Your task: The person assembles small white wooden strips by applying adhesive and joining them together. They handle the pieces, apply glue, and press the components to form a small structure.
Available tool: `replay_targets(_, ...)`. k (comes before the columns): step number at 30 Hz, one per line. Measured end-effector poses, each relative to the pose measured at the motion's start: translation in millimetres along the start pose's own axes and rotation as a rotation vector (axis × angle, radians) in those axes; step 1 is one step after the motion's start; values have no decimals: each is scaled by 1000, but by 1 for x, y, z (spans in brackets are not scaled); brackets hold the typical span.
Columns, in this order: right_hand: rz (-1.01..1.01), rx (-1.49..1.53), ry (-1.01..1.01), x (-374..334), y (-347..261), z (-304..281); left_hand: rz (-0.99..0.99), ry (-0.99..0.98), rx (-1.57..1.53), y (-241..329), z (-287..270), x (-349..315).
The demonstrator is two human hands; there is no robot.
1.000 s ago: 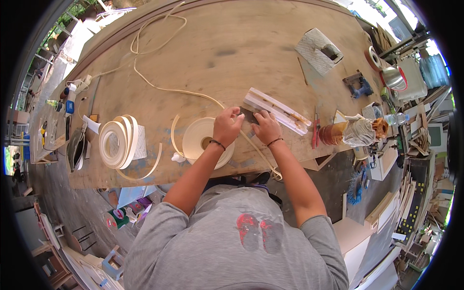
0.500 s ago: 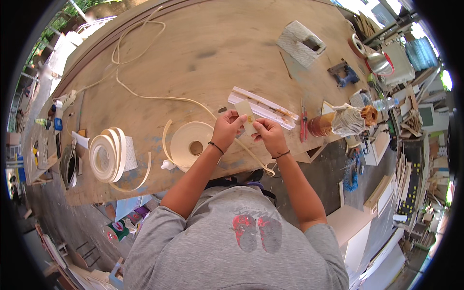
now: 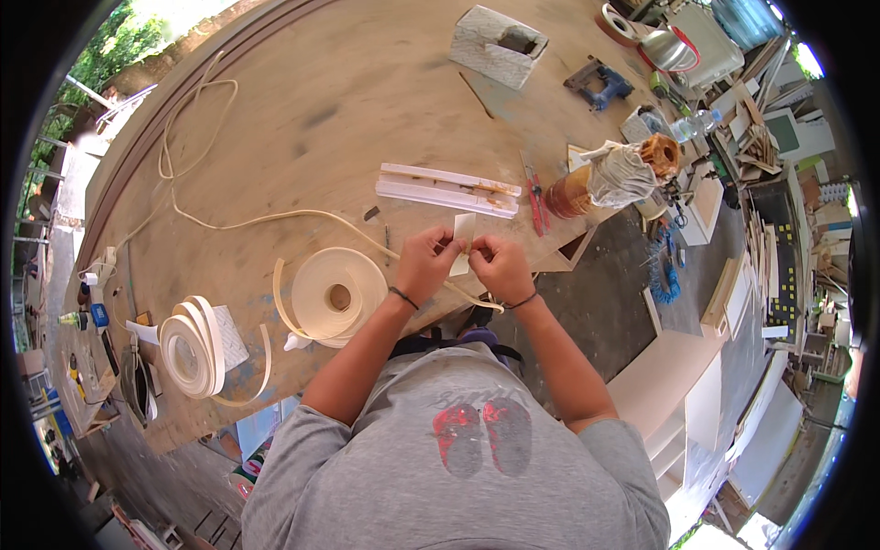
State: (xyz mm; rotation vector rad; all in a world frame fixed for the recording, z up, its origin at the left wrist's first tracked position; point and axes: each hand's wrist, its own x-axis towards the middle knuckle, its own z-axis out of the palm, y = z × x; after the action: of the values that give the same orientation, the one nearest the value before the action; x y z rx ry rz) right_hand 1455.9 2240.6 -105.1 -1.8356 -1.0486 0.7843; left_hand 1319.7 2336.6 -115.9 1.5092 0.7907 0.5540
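Note:
My left hand (image 3: 424,264) and my right hand (image 3: 501,267) are close together over the table's near edge. Between their pinched fingertips is a small pale rectangular strip (image 3: 465,226), standing almost upright in the picture. Its ends show above and below the fingers, while its middle is covered. Just beyond the hands lie white channel-shaped pieces (image 3: 440,190) with brown stains. To the left of my forearm rests a large roll of cream edge-banding tape (image 3: 316,291). A small dark block (image 3: 371,214) sits near the left hand.
A pale cable (image 3: 243,225) snakes across the wooden table (image 3: 302,165). Looser banding coils (image 3: 186,362) lie at left. On the right are red-handled pliers (image 3: 535,203), a cloth-wrapped brown container (image 3: 568,195), a blue nail gun (image 3: 605,87) and a patterned box (image 3: 495,57).
The view has turned, so the table's things sit further left. My hands have drawn closer together, and the strip has gone from tilted to nearly upright.

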Motion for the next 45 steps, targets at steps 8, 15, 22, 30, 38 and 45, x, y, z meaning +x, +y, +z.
replay_targets(8,-179,-304,57,-12,-5,-16,95,36,48,16,22,-9)
replay_targets(15,-175,-519,112,-16,11,-48,143,139,191,26,36,-9)
replay_targets(22,55,88,-78,-14,31,-84,-7,129,-69,41,37,-1)
replay_targets(30,-52,169,-193,-8,3,-92,73,107,118,65,64,-10)
replay_targets(38,-216,-100,-148,-10,16,-102,324,136,367,68,94,-19)
replay_targets(45,80,466,-287,-26,41,-116,205,175,195,66,111,-25)
